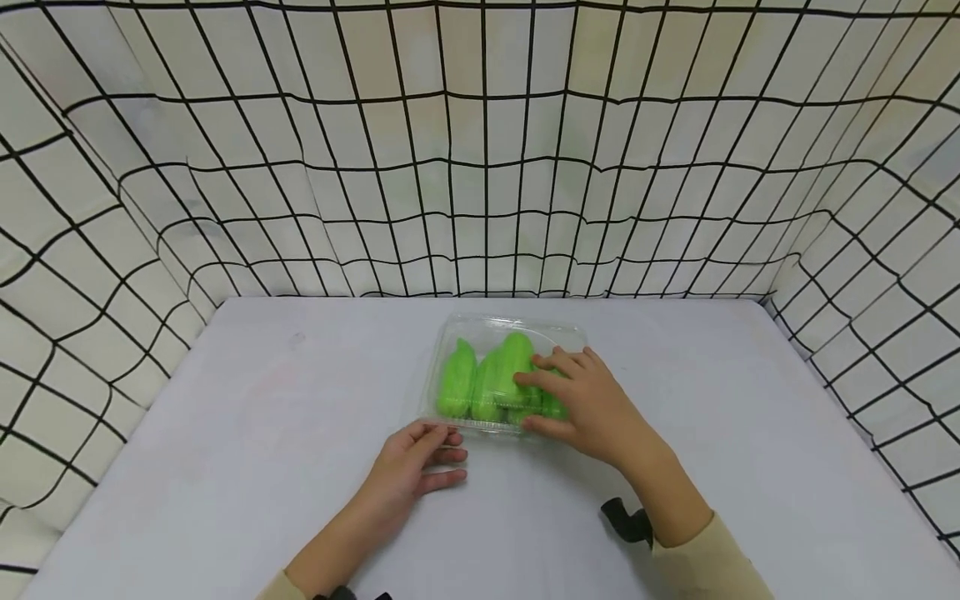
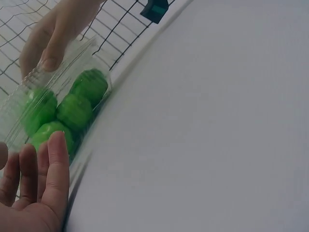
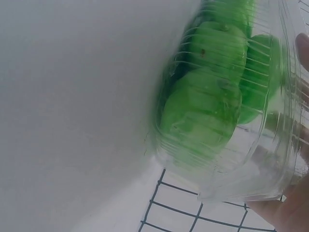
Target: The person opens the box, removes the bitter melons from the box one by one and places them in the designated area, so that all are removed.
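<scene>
Clamshell box (image 1: 480, 333): clear plastic, sitting at the centre of the head view on the grey table (image 1: 225, 433), lid closed over green vegetables (image 1: 459, 379).
Right hand (image 1: 588, 404): lying over the lid's right side, fingers spread, thumb pressing the near edge.
Left hand (image 1: 408, 467): resting relaxed on the table, fingertips touching the box's near rim.
Backdrop: grid-patterned cloth (image 1: 480, 150) filling the upper frame.

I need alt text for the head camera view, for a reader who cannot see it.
A right hand rests on a clear box of green vegetables on a grey table. The left hand touches the box's near edge; a grid-patterned cloth hangs behind.
</scene>
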A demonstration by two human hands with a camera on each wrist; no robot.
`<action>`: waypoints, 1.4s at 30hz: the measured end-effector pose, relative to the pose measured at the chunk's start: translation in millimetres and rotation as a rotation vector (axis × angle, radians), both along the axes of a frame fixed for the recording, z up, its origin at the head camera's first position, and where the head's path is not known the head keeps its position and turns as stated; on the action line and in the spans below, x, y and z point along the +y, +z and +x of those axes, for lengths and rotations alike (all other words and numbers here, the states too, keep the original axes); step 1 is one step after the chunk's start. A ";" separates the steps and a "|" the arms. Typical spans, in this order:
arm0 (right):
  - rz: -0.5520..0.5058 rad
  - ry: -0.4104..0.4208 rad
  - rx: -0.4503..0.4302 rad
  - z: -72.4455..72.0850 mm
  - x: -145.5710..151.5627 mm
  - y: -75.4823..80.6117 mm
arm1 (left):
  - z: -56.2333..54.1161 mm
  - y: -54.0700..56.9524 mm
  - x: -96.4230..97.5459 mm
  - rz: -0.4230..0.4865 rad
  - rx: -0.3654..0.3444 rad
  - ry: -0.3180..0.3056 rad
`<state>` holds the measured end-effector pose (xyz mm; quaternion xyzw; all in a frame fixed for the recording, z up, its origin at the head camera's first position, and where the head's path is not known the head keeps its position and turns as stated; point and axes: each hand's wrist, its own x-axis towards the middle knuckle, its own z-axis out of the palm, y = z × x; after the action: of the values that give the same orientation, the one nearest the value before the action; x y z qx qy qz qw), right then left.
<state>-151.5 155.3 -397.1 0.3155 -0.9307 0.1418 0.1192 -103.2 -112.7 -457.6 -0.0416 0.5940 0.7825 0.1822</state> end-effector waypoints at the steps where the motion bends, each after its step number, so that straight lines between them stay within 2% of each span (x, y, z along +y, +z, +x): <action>1: 0.004 -0.001 0.001 -0.3 1.4 0.2 | -1.5 1.0 -5.3 -0.009 -0.003 0.027; 5: 0.006 -0.001 0.000 -1.6 6.3 1.2 | -10.9 7.2 -22.1 -0.039 -0.005 0.092; 9: -0.007 -0.002 -0.028 -1.6 8.7 1.5 | -26.0 13.1 -32.8 -0.063 0.032 0.089; 12: -0.014 -0.004 -0.038 -1.1 8.5 1.0 | -40.6 13.2 -37.8 -0.056 0.069 0.022; 15: -0.020 -0.005 -0.033 -1.2 7.1 -1.3 | -54.0 9.4 -40.6 -0.006 0.076 -0.086; 19: -0.014 -0.006 -0.029 -0.7 3.6 -4.6 | -63.7 2.5 -41.9 0.095 0.073 -0.216; 23: -0.002 -0.005 -0.015 1.1 -1.0 -5.5 | -64.2 -1.4 -43.3 0.112 0.118 -0.272; 27: -0.011 -0.007 -0.004 3.1 -4.5 -4.7 | -60.3 -3.1 -46.7 0.071 0.186 -0.269; 30: -0.009 -0.005 -0.003 4.3 -6.2 -3.2 | -57.8 -3.8 -49.2 0.076 0.211 -0.254; 38: 0.042 0.007 0.017 5.1 -6.5 0.4 | -55.4 -5.9 -46.4 0.083 0.201 -0.198; 42: 0.083 0.017 0.060 5.3 -4.9 3.1 | -57.7 -8.4 -40.0 0.089 0.193 -0.181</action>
<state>-146.2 150.4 -394.0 0.3322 -0.9291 0.0943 0.1326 -160.9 -152.6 -466.0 0.0957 0.5746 0.7889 0.1955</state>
